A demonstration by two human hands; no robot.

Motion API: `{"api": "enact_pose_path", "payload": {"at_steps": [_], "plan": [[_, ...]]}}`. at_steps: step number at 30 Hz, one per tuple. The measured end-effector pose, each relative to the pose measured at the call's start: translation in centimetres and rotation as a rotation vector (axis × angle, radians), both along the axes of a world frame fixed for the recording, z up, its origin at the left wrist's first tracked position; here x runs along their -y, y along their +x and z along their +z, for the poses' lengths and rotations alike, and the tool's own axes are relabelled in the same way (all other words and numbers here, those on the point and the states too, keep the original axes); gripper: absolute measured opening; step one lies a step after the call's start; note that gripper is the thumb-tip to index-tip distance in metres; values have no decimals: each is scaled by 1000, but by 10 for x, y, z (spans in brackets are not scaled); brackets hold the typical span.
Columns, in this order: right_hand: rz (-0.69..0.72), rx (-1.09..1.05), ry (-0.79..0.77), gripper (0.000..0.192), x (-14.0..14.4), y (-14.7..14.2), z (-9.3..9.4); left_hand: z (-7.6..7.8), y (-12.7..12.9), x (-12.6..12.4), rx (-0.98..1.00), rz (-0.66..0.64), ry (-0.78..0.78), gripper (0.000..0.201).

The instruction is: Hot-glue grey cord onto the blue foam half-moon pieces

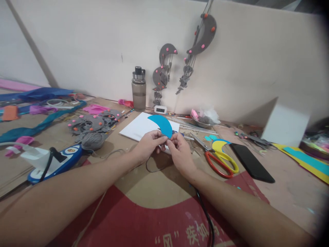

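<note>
- Both hands meet over the middle of the table: the left hand (149, 143) and the right hand (180, 151) each pinch the lower tip of a blue crescent (160, 124), holding it up just above a white sheet (136, 129).
- The blue crescent is already cut to shape but bare: no dots, no strands hang from it.
- Just beside the right hand lie the scissors (219, 161) with a yellow crescent (218, 145) on them, also plain.
- To the left sits a heap of grey crescents (94, 122) dotted with pink, and a ball of grey yarn (93, 140).
- On the wall hang finished grey mobiles (200, 37), so I judge the blue one is at an early stage.
</note>
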State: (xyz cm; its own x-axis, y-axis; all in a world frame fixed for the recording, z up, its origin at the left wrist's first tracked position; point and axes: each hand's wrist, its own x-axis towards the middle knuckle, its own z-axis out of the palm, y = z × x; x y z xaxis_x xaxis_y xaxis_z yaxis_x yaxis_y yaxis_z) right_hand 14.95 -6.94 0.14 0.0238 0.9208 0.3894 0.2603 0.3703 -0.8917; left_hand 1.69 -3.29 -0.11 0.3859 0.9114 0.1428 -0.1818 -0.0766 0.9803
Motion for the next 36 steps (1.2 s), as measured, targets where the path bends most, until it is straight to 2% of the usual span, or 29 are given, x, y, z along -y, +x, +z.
{"api": "enact_pose_path", "payload": {"at_steps": [6,12,20,27,33,36], "plan": [[-2,6,-1,11,3,-1,3,4,0,3,15,-4,18,27],[-36,62,164,9,11,-1,8,14,-1,12,36,0,130,26],[11,-5,-7,10,1,-1,1,1,0,1,17,-10,-9,27],[12,-12,7,9,2,-1,2,1,0,1,10,-29,23,27],[-27,52,135,9,8,-1,7,8,-1,7,51,-18,126,26],[8,38,88,9,7,-2,6,6,-1,5,28,-27,101,25]]}}
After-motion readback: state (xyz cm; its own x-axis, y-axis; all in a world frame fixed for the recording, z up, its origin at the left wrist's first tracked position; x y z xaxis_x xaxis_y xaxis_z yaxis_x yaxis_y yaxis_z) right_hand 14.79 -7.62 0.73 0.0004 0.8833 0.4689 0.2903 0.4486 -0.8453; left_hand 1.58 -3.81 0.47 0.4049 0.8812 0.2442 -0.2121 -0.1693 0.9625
